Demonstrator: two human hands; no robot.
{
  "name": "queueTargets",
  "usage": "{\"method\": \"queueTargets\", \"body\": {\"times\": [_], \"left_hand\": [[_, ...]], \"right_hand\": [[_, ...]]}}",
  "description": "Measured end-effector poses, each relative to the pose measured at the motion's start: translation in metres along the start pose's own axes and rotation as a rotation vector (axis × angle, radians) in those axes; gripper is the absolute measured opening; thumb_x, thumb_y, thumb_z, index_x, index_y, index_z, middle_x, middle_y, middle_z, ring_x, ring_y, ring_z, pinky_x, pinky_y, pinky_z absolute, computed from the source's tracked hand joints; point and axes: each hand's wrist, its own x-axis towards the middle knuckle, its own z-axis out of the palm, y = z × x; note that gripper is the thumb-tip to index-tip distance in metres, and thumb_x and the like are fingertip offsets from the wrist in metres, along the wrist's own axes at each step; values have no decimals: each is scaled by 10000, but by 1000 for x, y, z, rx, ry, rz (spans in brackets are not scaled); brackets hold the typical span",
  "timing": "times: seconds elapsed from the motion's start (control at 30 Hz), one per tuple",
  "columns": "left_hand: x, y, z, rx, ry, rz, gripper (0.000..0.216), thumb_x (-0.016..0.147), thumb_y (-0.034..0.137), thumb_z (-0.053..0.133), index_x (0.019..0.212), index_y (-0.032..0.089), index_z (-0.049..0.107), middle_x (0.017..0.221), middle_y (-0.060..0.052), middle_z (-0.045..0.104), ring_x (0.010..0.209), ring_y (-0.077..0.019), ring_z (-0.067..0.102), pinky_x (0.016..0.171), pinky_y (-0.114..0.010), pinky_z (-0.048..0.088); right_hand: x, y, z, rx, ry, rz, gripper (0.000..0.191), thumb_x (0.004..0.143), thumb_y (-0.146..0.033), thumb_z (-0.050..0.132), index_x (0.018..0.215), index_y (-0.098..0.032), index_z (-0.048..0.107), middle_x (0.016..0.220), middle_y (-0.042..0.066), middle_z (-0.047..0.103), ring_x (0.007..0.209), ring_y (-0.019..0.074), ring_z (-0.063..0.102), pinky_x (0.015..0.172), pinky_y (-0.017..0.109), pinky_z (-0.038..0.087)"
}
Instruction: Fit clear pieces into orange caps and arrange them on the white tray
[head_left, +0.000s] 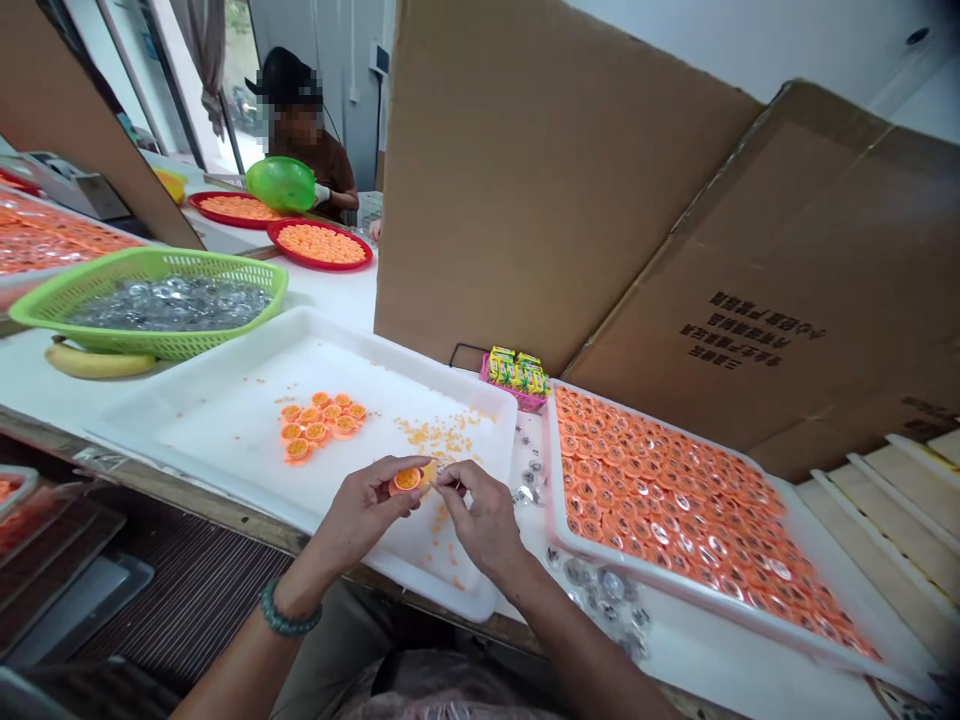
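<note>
Over the white tray (225, 470), my left hand (367, 500) grips a small round orange cup (407, 479) with a yellowish inside. My right hand (476, 510) is closed in a pinch beside it, fingertips at a small yellowish piece (428, 471) next to the cup; what exactly the right fingers hold is too small to make out. Several like orange cups (315, 422) stand clustered in the tray. Loose yellow-orange bits (439, 433) lie scattered to their right and under my hands.
On the right, a second tray (559, 520) bears rows of orange pieces with clear tops. Clear plastic domes (611, 590) lie before it. A green basket (274, 290) of clear pieces and a banana (101, 361) are left. Cardboard (525, 180) stands behind; a co-worker (330, 150) holds a green bowl (281, 184).
</note>
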Motion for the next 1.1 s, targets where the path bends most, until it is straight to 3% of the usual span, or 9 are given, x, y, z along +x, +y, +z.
{"method": "queueTargets", "body": {"times": [0.3,0.5,0.67,0.8,0.97,1.1], "left_hand": [[-1,-2,-2,34,-51,43,352,780,322,604,1117,218,619,982,-51,608,760,-157,567,658,-269,488],[4,-3,2,-104,-22,-67,505,690,285,697,1155,201,519,831,-5,598,661,-139,567,590,-255,470],[9,-3,2,-122,28,-95,351,631,282,741,927,163,593,812,-19,629,721,-155,572,644,-254,461],[8,-2,2,-113,11,-86,316,663,300,719,928,162,617,837,-31,646,774,-170,579,715,-277,454],[9,-1,4,-145,61,-96,336,628,294,746,909,160,621,794,-11,634,726,-151,567,682,-265,450],[9,-2,5,-150,90,-97,325,615,290,750,879,153,618,781,-15,647,722,-157,579,678,-268,456]], "right_hand": [[3,2,-4,-10,-62,-29,68,863,-208,498,890,-194,559,785,12,605,705,127,538,664,246,420],[11,5,-12,128,66,92,117,851,-262,531,803,-198,616,896,44,609,839,152,562,715,265,452],[9,11,-11,268,-51,231,156,853,-250,502,860,-214,654,818,16,639,756,143,592,712,272,471],[8,12,-9,414,-42,371,187,799,-254,565,965,-219,643,824,7,649,749,145,599,709,278,480],[17,6,-14,594,9,486,170,709,-280,669,837,-186,609,732,-17,605,649,108,557,611,237,464],[27,-2,-21,652,-79,515,158,694,-288,684,792,-172,639,690,-12,606,618,103,561,593,233,463]]}}
